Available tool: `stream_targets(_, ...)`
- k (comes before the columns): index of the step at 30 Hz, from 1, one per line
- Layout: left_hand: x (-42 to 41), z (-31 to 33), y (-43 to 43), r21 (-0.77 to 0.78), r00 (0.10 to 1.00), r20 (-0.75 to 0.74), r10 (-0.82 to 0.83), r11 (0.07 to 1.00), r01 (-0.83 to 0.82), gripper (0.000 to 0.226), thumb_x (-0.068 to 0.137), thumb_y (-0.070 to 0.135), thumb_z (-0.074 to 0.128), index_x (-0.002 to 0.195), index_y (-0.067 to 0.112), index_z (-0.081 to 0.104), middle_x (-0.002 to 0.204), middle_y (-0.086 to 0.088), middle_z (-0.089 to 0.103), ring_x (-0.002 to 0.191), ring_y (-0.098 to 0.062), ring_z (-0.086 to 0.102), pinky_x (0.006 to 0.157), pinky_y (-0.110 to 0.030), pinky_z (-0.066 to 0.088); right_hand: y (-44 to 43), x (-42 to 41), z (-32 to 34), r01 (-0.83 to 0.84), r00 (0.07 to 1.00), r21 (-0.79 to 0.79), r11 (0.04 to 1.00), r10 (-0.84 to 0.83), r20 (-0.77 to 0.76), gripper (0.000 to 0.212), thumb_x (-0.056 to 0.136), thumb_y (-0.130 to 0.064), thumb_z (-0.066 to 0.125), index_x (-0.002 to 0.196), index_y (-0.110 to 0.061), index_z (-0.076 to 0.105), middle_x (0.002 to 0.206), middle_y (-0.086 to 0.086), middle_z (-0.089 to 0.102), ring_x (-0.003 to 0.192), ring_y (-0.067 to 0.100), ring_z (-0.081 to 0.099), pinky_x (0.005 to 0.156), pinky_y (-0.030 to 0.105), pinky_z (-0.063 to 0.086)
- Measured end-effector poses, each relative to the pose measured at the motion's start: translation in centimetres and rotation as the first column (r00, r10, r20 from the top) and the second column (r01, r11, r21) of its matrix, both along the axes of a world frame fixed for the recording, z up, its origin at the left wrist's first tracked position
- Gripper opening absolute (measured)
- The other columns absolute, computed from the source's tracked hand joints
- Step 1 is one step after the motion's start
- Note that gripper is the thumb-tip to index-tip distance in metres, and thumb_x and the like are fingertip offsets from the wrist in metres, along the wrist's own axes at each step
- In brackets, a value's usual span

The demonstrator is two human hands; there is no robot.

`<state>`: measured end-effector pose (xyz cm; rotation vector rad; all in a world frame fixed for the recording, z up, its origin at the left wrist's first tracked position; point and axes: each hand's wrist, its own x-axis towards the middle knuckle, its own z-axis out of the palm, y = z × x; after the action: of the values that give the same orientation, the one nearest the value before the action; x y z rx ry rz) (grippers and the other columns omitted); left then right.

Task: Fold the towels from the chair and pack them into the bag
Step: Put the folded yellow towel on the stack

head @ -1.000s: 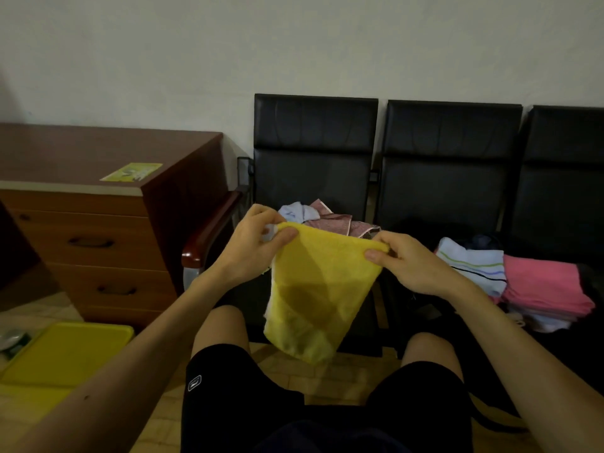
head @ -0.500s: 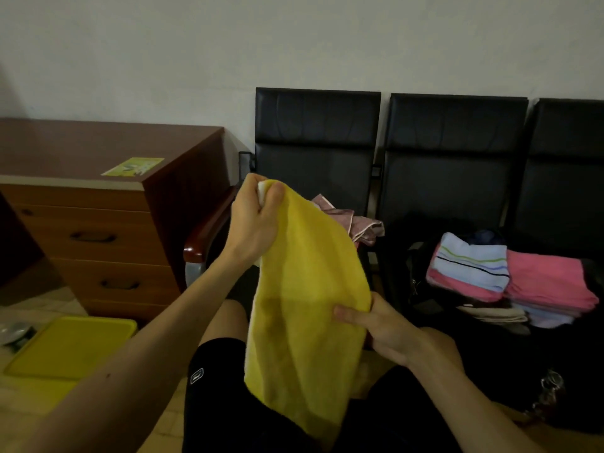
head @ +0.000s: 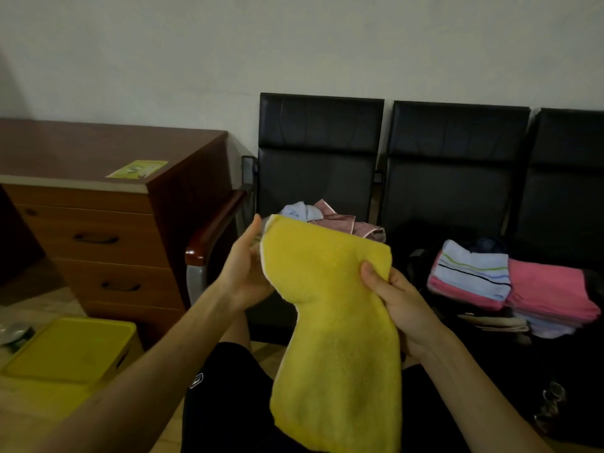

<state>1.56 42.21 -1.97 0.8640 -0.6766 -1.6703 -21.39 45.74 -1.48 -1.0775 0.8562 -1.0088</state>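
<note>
The yellow towel (head: 330,322) hangs just in front of the chair (head: 318,152). The right hand (head: 397,305) has its grip pinched on the towel's right edge. The left hand (head: 243,269) touches the left edge, but its fingers are hidden, so I cannot tell its grip.

Yellow towel (head: 330,308), pink-striped towel (head: 470,276)

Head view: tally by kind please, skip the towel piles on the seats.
Black chairs: 3
Wooden desk: 1
Yellow box: 1
Yellow towel: 1
Hands (left hand, right hand): 2
Total: 8
</note>
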Motion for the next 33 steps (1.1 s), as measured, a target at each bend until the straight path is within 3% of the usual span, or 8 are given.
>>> stream_targets(3,-0.9,-2.3,1.4,0.014,0.988,-0.109,-0.108,0.994,0.110,0.089,0.084,0.081,0.032,0.140,0.016,0.057,0.143,-0.015,0.055,0.132,-0.035,0.053,0.117,-0.049,0.030,-0.3,0.1,0.0,0.056,0.993,0.035,0.998,-0.060,0.099,0.041,0.075,-0.040,0.064,0.113,-0.024,0.064,0.096,-0.001,0.077,0.085,0.016,0.075,0.063,0.029,0.059)
stream_targets(8,-2.2,-3.7,2.7,-0.058,0.938,-0.077,-0.337,0.941,0.334,0.102,0.074,0.086,0.033,0.143,0.013,0.048,0.142,-0.017,0.055,0.131,-0.036,0.052,0.107,-0.054,0.038,-0.5,0.2,0.3,0.080,0.979,0.088,0.993,-0.095,0.178,0.039,0.073,-0.036,0.066,0.110,-0.021,0.063,0.091,0.001,0.078,0.078,0.018,0.075,0.055,0.029,0.058)
stream_targets(11,-2.4,-4.1,3.1,-0.072,0.921,-0.076,-0.381,0.924,0.376,0.107,0.063,0.082,0.065,0.146,0.016,0.045,0.145,-0.017,0.053,0.134,-0.037,0.050,0.105,-0.053,0.042,-0.4,0.0,0.0,0.071,0.981,0.100,0.992,-0.088,0.173,0.035,0.072,-0.034,0.066,0.104,-0.019,0.063,0.084,0.002,0.078,0.073,0.017,0.075,0.053,0.028,0.058)
stream_targets(15,-2.8,-4.0,3.9,-0.013,0.896,-0.009,-0.445,0.896,0.444,0.113,0.053,0.055,0.092,0.145,0.010,0.044,0.145,-0.018,0.052,0.133,-0.037,0.050,0.106,-0.051,0.042,-0.3,0.0,-0.3,0.054,0.986,0.102,0.993,-0.069,0.150,0.037,0.073,-0.033,0.066,0.107,-0.018,0.065,0.090,0.004,0.078,0.079,0.020,0.075,0.057,0.031,0.059)
stream_targets(18,-2.8,-3.8,4.2,0.016,0.925,0.079,-0.371,0.928,0.371,0.091,0.060,0.041,0.091,0.137,0.012,0.052,0.133,-0.014,0.064,0.120,-0.032,0.063,0.089,-0.042,0.057,-0.6,-0.5,-0.4,0.094,0.988,0.121,0.988,-0.108,0.114,0.055,0.073,-0.035,0.069,0.122,-0.013,0.063,0.104,0.008,0.076,0.089,0.023,0.074,0.062,0.033,0.059)
stream_targets(22,-2.5,-2.2,4.7,0.014,0.944,0.238,-0.230,0.972,0.233,0.033,0.094,0.032,0.056,0.119,0.010,0.062,0.108,-0.009,0.075,0.097,-0.025,0.073,0.073,-0.033,0.060,-1.2,-2.0,-0.3,0.130,0.988,0.133,0.982,-0.140,0.064,0.051,0.082,-0.036,0.066,0.127,-0.013,0.060,0.108,0.008,0.074,0.084,0.019,0.075,0.057,0.029,0.058)
stream_targets(27,-1.9,-1.1,4.3,-0.065,0.909,0.409,-0.080,0.991,0.116,0.037,0.090,0.034,0.062,0.110,0.004,0.070,0.100,-0.011,0.076,0.090,-0.024,0.074,0.068,-0.029,0.059,-2.0,-3.3,-1.2,0.166,0.984,0.205,0.965,-0.176,0.029,0.050,0.083,-0.037,0.066,0.126,-0.012,0.061,0.102,0.008,0.076,0.084,0.021,0.075,0.059,0.031,0.058)
stream_targets(33,-2.1,-0.4,3.7,0.001,0.937,0.346,-0.050,0.999,0.053,0.042,0.093,0.038,0.060,0.109,0.002,0.071,0.106,-0.019,0.074,0.097,-0.030,0.073,0.075,-0.034,0.061,-2.7,-2.5,-2.6,0.062,0.989,0.473,0.879,-0.118,0.089,0.055,0.088,-0.051,0.061,0.109,-0.002,0.072,0.095,0.018,0.075,0.082,0.028,0.074,0.074,0.038,0.054)
